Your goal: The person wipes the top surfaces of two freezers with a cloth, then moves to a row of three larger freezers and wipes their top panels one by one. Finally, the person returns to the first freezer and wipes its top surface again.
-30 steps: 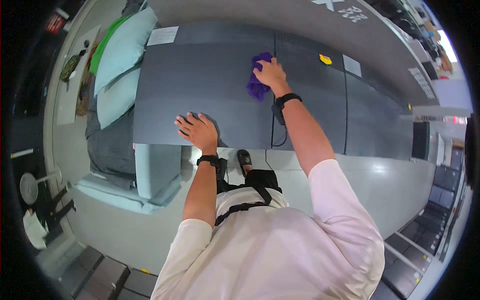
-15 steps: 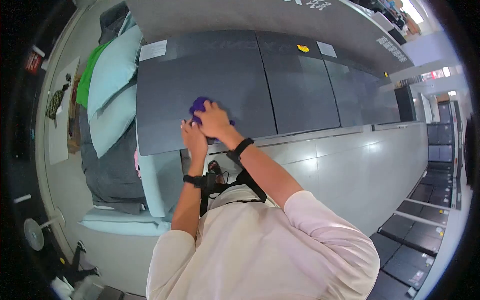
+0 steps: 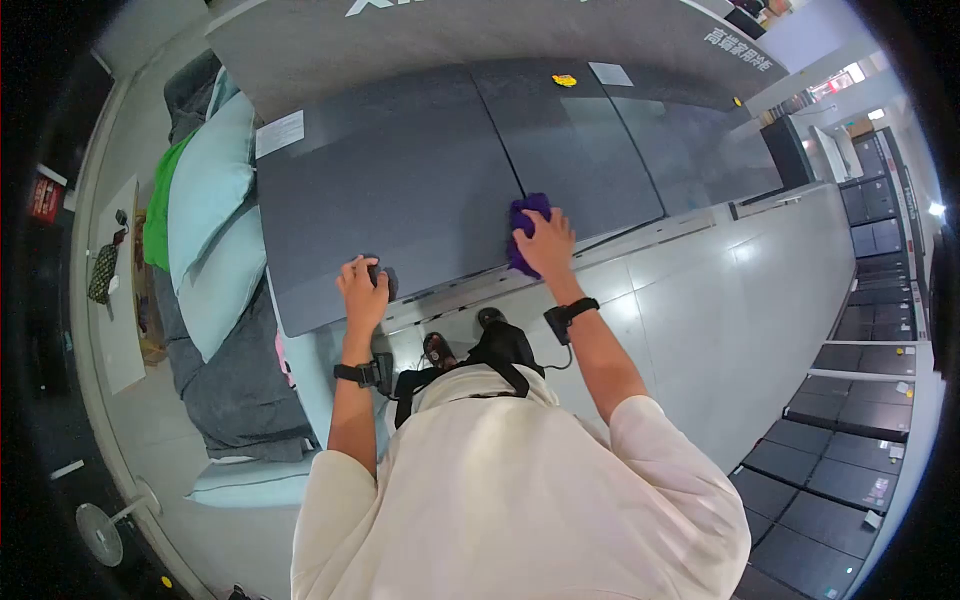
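My right hand (image 3: 546, 244) presses a purple cloth (image 3: 524, 217) flat against a large dark grey panel (image 3: 400, 190), near its lower edge and close to the seam with the neighbouring panel (image 3: 580, 150). My left hand (image 3: 361, 288) rests on the lower edge of the same panel, further left, fingers curled over the rim and holding nothing else. Both wrists carry black bands.
Pale teal cushions (image 3: 205, 230) and a green item (image 3: 158, 205) lie on a grey sofa at the left. A white label (image 3: 279, 133) and a yellow sticker (image 3: 564, 80) sit on the panels. Light grey floor tiles (image 3: 720, 300) stretch right; a standing fan (image 3: 100, 530) is at lower left.
My right hand has slid the purple cloth to the right along the panel's lower part, away from my left hand. My left hand stays at the lower edge. My view has shifted.
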`<state>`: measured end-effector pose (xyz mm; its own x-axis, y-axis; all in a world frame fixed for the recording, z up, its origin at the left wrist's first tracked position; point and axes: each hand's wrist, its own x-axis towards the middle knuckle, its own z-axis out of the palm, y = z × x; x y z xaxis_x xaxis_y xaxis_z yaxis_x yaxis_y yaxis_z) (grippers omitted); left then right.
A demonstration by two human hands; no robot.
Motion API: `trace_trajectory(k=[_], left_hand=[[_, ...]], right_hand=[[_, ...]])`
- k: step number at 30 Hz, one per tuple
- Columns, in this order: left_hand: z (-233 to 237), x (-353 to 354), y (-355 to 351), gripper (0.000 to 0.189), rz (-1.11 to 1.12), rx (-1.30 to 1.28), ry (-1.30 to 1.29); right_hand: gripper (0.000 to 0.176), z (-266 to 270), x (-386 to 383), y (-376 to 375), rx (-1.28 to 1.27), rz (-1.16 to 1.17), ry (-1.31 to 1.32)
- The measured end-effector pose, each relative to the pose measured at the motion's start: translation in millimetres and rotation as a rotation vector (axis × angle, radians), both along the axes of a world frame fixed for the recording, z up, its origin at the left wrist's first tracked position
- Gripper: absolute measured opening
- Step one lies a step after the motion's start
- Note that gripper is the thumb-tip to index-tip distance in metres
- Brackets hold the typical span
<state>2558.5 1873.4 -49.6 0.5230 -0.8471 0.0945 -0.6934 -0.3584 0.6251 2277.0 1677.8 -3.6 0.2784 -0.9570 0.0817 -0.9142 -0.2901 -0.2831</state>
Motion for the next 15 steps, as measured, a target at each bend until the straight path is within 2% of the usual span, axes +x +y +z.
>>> trace_trajectory(k=[2,5,6,8,9,10,12,14,15], left_hand=[[1,12,3,0.029,-0.04,-0.052,0.045],[11,46,10,0.03,-0.031,-0.096,0.537],[25,54,16,0.029,-0.024,-0.072,0.281],[26,80,28,0.032,0.108,-0.128,-0.102],[25,95,35,0.033,0.176,-0.156,-0.293],[19,107,43,0.035,0.296,-0.101,-0.35],[-5,125,52,0.041,0.546,0.0,-0.455],[-27,136,53,0.05,0.594,0.075,-0.098],[-34,138,57,0.054,0.611,0.118,0.083]], right_hand=[[0.049,-10,-6,-6,-0.032,-0.018,-0.002],[0.053,-19,17,2,-0.056,-0.077,-0.032],[0.052,-22,26,7,-0.073,-0.033,-0.046],[0.051,-25,50,20,-0.117,0.055,-0.081],[0.048,-11,68,32,-0.03,0.132,-0.042],[0.046,4,87,49,0.059,0.209,0.002],[0.042,2,119,79,0.006,0.491,0.032],[0.039,-4,143,100,-0.042,0.799,-0.068],[0.037,-4,144,103,-0.017,0.872,-0.102]])
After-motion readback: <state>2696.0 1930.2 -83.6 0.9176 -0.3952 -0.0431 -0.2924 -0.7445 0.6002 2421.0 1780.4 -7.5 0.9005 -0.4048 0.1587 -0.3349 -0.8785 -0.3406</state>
